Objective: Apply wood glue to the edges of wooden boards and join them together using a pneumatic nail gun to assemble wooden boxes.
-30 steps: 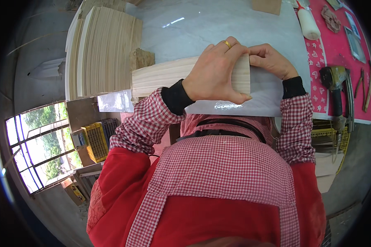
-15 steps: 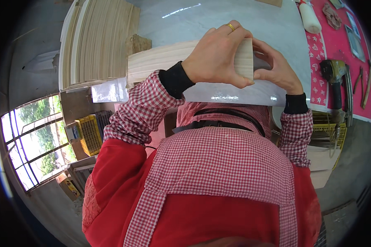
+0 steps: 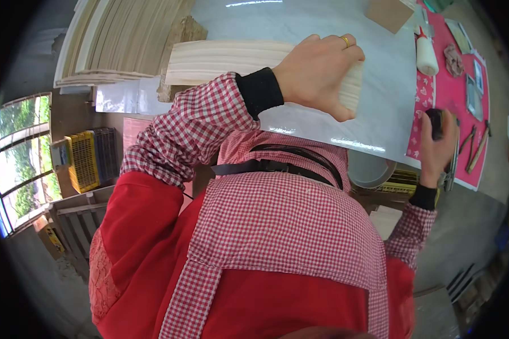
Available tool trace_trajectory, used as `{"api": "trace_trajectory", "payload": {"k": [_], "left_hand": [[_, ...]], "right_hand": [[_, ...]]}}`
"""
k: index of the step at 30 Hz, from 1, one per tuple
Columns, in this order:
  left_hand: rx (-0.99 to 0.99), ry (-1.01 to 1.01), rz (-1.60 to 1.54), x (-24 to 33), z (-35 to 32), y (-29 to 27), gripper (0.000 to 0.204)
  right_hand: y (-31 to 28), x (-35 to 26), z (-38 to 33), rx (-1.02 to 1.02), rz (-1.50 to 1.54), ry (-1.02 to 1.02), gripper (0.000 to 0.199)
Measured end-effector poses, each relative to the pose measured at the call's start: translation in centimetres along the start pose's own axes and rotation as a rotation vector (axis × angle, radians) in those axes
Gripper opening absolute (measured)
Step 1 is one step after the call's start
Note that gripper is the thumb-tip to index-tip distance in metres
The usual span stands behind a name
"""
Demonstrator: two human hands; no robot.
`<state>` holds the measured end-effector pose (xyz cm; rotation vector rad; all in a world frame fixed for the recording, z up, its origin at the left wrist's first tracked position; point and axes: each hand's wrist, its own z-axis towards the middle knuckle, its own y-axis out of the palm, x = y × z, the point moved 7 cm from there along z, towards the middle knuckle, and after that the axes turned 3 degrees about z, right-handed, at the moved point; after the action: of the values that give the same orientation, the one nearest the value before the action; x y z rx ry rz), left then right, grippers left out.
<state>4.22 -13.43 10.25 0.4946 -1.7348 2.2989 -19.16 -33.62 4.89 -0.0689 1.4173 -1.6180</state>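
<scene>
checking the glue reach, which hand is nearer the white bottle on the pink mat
Right. The right hand grips a dark tool handle on the pink mat, just below the white bottle. The left hand rests on the wood strip bundle, farther left.

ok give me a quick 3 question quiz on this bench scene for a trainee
1. True or false: the left hand presses on the stack of pale wood strips.
2. What does the right hand grip? A) white bottle B) dark tool handle C) cardboard piece
3. What colour is the mat under the tools at the right?

Key: 1 true. 2 B, the dark tool handle. 3 pink.
</scene>
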Motion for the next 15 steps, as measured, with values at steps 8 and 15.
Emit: {"api": "trace_trajectory", "payload": {"k": [8,15], "left_hand": [[0.012,-0.04,0.096,0.5,-0.9,0.3,0.087],[0.137,-0.042,0.133,0.2,-1.6,0.6,0.095]], "right_hand": [[-1.8,9.7,-2.1,-0.202,-0.323,0.032,0.062],[-4.2,6.3,1.8,-0.411,-0.31,0.189,0.044]]}}
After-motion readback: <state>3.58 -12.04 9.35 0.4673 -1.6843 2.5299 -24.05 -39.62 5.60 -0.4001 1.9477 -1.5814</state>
